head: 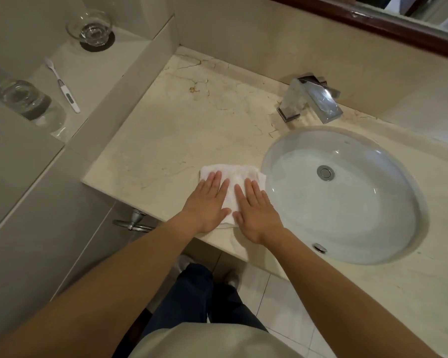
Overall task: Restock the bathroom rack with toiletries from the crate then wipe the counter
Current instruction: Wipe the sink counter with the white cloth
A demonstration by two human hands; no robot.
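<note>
Seen from the head camera, both bare forearms reach forward and down, side by side, to the front edge of the cream veined marble tabletop (166, 135). The left hand (207, 202) and the right hand (256, 215) lie palm down with fingers straight and close together, pressing on a folded white cloth (233, 177). Neither grip closes on anything: both hands are spread flat and only bear down on the cloth. The cloth lies at the tabletop's near edge, just beside the left rim of the white oval sink basin (347, 236). A square chrome faucet (311, 99) stands behind the basin.

On the pale raised ledge (101, 71) to the left lie a white toothbrush (62, 85) and a clear glass bowl (89, 28) on a dark coaster. A clear glass vessel (18, 94) at the ledge's near end is blurred and partly cut off by a wall edge. The palms hide the near half of the cloth.
</note>
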